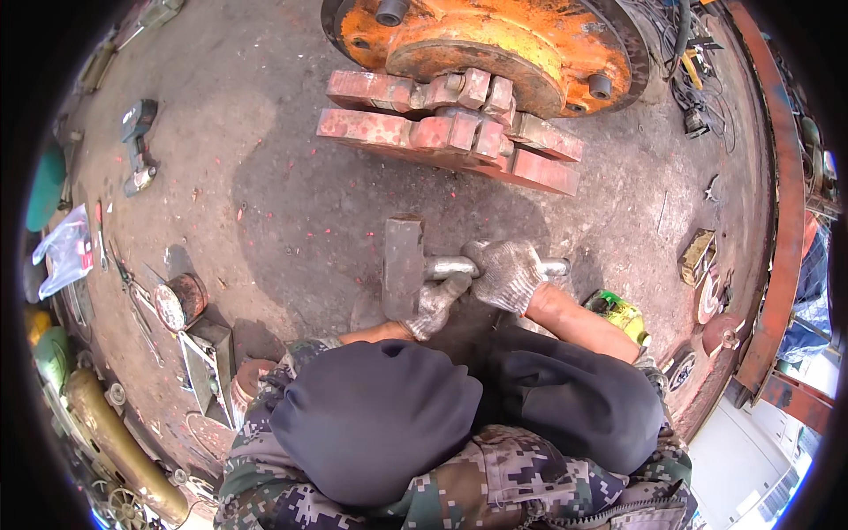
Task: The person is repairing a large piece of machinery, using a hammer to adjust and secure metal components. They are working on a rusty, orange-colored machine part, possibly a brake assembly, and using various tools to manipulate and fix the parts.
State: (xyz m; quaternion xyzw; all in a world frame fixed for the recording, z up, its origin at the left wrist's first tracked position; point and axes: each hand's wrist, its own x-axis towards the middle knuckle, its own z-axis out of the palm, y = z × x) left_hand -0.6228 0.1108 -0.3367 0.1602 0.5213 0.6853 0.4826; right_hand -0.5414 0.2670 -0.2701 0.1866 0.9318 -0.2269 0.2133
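Note:
A sledgehammer [404,265] lies crosswise in front of my knees, its blocky steel head to the left and its thick metal handle to the right. My left hand [431,311], in a worn knit glove, closes on the handle close to the head. Farther along, my gloved right hand [506,276] wraps round the handle, whose end sticks out beyond it. Ahead on the floor rests a heavy red-painted metal piece [442,137] with two parallel bars and bolt-like blocks at its middle. Right behind it is a large orange round casting [495,49] with a dark toothed rim.
A cordless power tool [139,146] lies at the left, with a plastic bag [66,252] and a paint-stained can [180,300] nearer. By my right forearm is a yellow-green container [620,316]. Cables [698,97] and a rusty red beam [782,230] line the right side.

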